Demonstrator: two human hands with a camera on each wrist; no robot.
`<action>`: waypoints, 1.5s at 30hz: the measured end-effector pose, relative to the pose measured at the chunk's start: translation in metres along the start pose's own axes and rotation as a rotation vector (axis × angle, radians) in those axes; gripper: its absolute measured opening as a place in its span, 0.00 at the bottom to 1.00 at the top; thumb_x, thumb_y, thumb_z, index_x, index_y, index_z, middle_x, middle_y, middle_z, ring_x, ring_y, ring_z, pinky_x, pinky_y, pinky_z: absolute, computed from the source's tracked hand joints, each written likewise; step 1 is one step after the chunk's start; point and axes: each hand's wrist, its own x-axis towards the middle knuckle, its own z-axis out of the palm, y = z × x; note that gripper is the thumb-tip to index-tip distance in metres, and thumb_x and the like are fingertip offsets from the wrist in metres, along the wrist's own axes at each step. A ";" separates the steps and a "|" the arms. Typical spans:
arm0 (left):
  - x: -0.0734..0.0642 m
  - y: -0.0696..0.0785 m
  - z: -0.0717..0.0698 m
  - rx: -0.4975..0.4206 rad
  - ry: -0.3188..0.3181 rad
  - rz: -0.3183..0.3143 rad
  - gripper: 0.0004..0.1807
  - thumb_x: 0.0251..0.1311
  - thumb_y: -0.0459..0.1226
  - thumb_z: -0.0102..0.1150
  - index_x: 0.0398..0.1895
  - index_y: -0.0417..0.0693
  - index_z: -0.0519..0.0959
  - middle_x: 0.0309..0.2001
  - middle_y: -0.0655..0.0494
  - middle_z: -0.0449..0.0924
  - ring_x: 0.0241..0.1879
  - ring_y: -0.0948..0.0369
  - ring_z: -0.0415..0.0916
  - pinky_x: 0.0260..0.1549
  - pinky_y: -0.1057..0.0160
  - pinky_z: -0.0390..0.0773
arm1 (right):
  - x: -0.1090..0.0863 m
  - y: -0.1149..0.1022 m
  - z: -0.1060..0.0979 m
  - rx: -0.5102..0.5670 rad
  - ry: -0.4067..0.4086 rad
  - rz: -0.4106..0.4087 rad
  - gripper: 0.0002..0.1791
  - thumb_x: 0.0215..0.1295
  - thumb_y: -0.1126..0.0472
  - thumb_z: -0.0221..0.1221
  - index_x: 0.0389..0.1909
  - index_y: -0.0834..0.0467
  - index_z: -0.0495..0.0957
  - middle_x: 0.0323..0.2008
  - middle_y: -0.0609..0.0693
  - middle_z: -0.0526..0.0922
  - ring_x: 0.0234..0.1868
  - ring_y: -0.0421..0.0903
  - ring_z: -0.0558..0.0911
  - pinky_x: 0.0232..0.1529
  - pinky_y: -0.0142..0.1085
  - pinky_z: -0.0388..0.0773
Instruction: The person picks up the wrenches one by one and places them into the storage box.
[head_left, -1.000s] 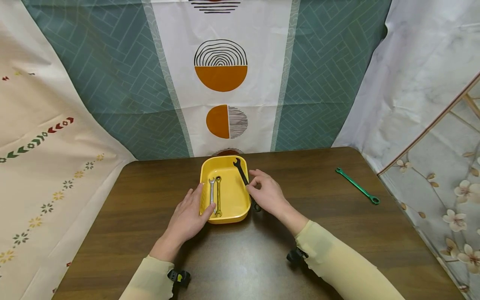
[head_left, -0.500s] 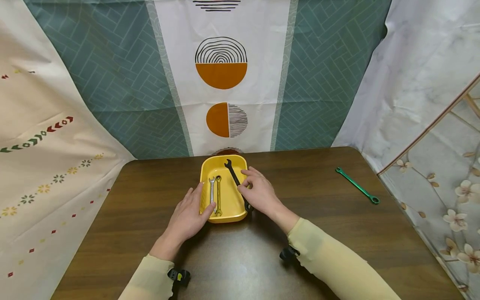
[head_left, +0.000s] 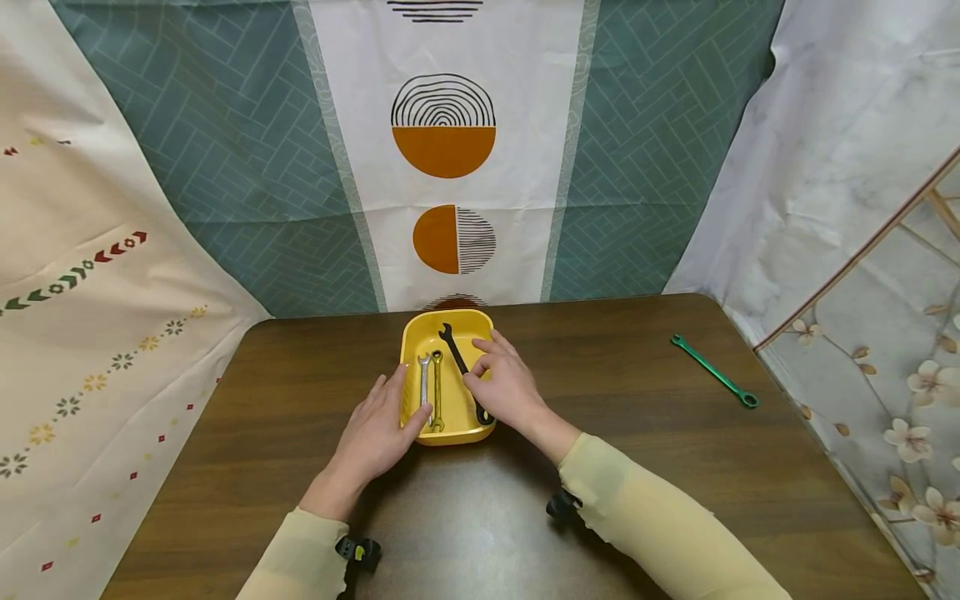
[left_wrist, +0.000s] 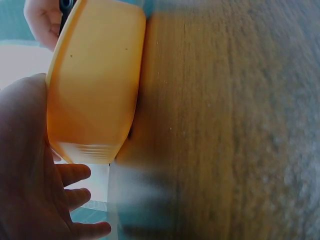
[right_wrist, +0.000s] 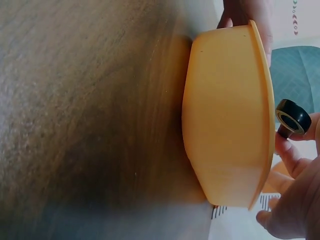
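A yellow plastic tray (head_left: 459,437) stands near the table's back edge. My left hand (head_left: 378,433) rests on its left side in the head view, fingers fairly straight and thumb over the front rim. My right hand (head_left: 510,387) pinches a black combination wrench (head_left: 453,347) between thumb and forefinger, over the tray's right half. Its open end points to the back; in the right wrist view its ring end (right_wrist: 293,116) shows just above the rim. A silver wrench (head_left: 423,383) and a gold-coloured wrench (head_left: 437,387) lie side by side in the tray's left half.
A green wrench (head_left: 715,372) lies slanted on the brown wooden table (head_left: 630,358), far to the right. Patterned cloths (head_left: 622,150) hang behind the table and at both sides. Each wrist carries a small black device.
My right hand has moved left, bringing the black wrench from over the tray's right rim to above its inside. The left hand has stayed in place.
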 end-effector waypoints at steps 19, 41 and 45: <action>0.000 0.001 0.001 0.007 -0.002 0.003 0.53 0.80 0.65 0.50 0.91 0.42 0.47 0.87 0.39 0.55 0.87 0.38 0.47 0.78 0.28 0.57 | 0.010 0.000 0.019 -0.158 0.009 -0.069 0.16 0.73 0.58 0.66 0.22 0.54 0.87 0.73 0.56 0.81 0.86 0.57 0.61 0.86 0.54 0.48; 0.001 0.001 0.001 0.011 0.014 0.021 0.51 0.81 0.63 0.52 0.91 0.41 0.47 0.87 0.39 0.56 0.86 0.38 0.48 0.77 0.28 0.59 | 0.017 -0.002 0.030 -0.326 -0.001 -0.033 0.18 0.72 0.58 0.64 0.19 0.52 0.84 0.74 0.55 0.80 0.87 0.55 0.58 0.87 0.54 0.44; 0.000 0.001 0.000 0.010 0.015 0.019 0.51 0.81 0.62 0.53 0.91 0.41 0.47 0.87 0.39 0.56 0.86 0.37 0.48 0.77 0.28 0.59 | 0.018 -0.003 0.032 -0.367 -0.016 -0.015 0.18 0.72 0.57 0.64 0.19 0.52 0.84 0.74 0.54 0.80 0.87 0.55 0.58 0.86 0.55 0.44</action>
